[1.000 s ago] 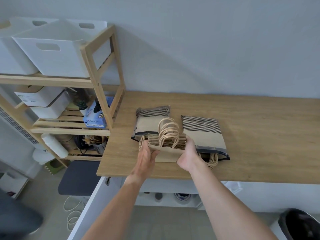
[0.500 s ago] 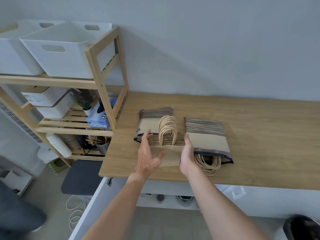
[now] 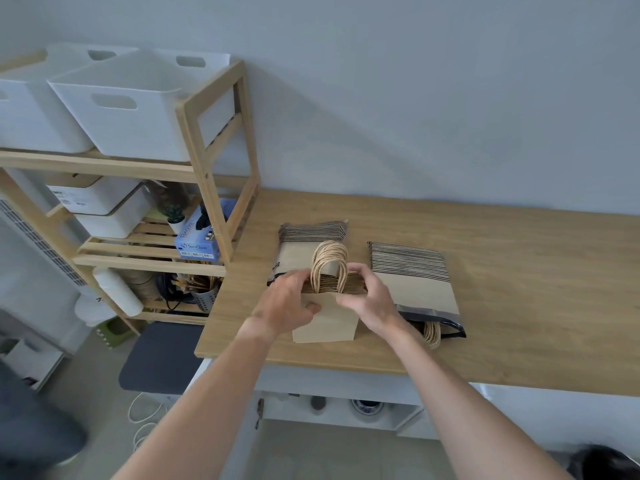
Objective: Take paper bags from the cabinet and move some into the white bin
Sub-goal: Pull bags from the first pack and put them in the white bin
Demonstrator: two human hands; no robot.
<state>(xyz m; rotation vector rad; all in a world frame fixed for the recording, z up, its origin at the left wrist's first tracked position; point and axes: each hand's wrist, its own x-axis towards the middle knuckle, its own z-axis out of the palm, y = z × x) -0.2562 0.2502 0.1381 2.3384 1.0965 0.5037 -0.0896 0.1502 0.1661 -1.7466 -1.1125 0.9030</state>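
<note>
A loose stack of flat brown paper bags [image 3: 329, 322] with twine handles [image 3: 329, 265] lies near the wooden counter's front edge. My left hand [image 3: 284, 304] grips its left side, thumb on the top bag. My right hand [image 3: 369, 297] grips the right side at the handle end. Behind it lies a wrapped bundle of bags [image 3: 304, 242]. A second wrapped bundle [image 3: 415, 282] lies to the right. Two white bins [image 3: 138, 109] stand on the top shelf of the wooden rack at the left.
The wooden counter [image 3: 519, 289] stretches to the right along the grey wall. The rack [image 3: 207, 161] holds white boxes, a blue glove box [image 3: 197, 242] and a cutlery holder lower down. An open cabinet [image 3: 346, 407] shows below the counter. A dark stool seat [image 3: 159, 358] stands beneath the rack.
Both hands moved inward and up along the loose stack. They now close on its sides near the handles, where half a second ago the left hand was open beside it.
</note>
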